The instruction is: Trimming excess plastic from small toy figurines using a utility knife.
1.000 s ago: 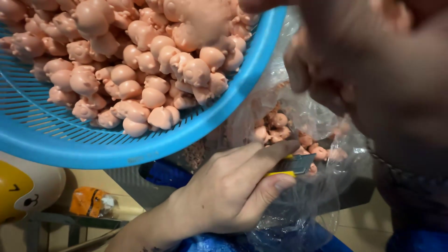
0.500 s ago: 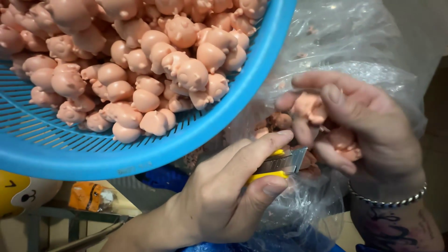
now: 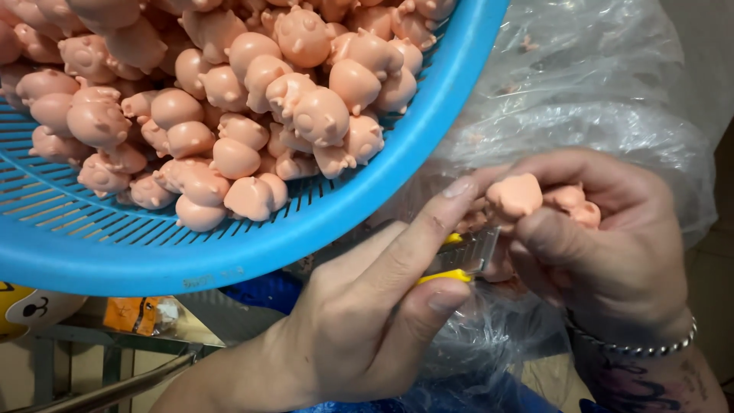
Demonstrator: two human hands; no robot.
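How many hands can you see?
2: the left hand at bottom centre grips a yellow utility knife; the right hand holds pink pig toys beside it. None seem hidden.

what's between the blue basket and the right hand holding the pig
Head view: only crinkled clear plastic bag fills the stretch between the basket rim and the right hand; the pig sits in its fingers.

A clear crinkled plastic bag (image 3: 596, 99) was seen from 1 to 5 o'clock, bulging and glossy, with small pink bits stuck inside. A small orange packet (image 3: 130, 313) with a pale patch was spotted at 8 o'clock, partly hidden under the blue basket rim (image 3: 367, 206). No signs or screens were seen.
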